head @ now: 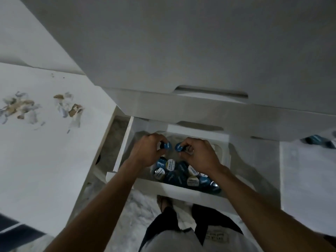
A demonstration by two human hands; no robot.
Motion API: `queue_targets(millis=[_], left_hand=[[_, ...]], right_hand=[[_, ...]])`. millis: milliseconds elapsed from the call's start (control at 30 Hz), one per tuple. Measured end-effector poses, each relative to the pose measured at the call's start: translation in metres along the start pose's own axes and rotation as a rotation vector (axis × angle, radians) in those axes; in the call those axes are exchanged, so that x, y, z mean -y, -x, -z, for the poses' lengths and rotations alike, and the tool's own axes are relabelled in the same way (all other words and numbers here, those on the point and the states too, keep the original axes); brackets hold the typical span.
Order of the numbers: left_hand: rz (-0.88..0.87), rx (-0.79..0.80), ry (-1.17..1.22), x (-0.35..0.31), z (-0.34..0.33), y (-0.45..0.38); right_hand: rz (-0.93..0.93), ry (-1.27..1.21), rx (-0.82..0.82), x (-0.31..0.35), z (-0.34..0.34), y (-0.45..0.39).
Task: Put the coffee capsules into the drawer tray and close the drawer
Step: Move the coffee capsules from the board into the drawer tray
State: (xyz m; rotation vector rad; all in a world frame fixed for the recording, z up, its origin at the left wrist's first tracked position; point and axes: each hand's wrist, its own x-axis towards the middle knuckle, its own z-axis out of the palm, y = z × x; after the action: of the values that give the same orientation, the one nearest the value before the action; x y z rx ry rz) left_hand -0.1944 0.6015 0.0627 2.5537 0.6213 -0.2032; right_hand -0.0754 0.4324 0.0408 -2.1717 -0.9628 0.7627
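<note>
A white drawer (174, 192) stands pulled out below the cabinet, with a clear tray (219, 151) inside it. Several blue and white coffee capsules (181, 172) lie piled at the drawer's front. My left hand (147, 151) pinches a blue capsule (167, 145) above the tray. Beside it, my right hand (198, 153) pinches another blue capsule (178, 147). The two held capsules hang close together over the back of the drawer.
White cabinet fronts (181, 51) loom above the drawer. A white countertop (45, 142) at the left bears scraps of torn paper (18, 106). Another blue package (317, 140) lies at the far right. My legs stand just before the drawer.
</note>
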Motion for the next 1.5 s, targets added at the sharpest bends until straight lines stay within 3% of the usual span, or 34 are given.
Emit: queue_targets(millis=[200,1067,1300,1500], left_hand=[[-0.058,0.113,-0.047,0.012,-0.005,-0.014],[-0.13,0.205,-0.068,0.026,-0.002,-0.013],[-0.129,0.147,-0.023,0.027,0.001,-0.008],[-0.121,0.044,0.157,0.026,0.009,-0.007]], right_hand=[[-0.035,0.087,0.058,0.003,-0.01,-0.018],[-0.085,0.045,0.156,0.002,-0.021,-0.018],[-0.084,0.018,0.096,0.003,-0.016,-0.014],[-0.13,-0.129,-0.169,0.013,-0.002,-0.001]])
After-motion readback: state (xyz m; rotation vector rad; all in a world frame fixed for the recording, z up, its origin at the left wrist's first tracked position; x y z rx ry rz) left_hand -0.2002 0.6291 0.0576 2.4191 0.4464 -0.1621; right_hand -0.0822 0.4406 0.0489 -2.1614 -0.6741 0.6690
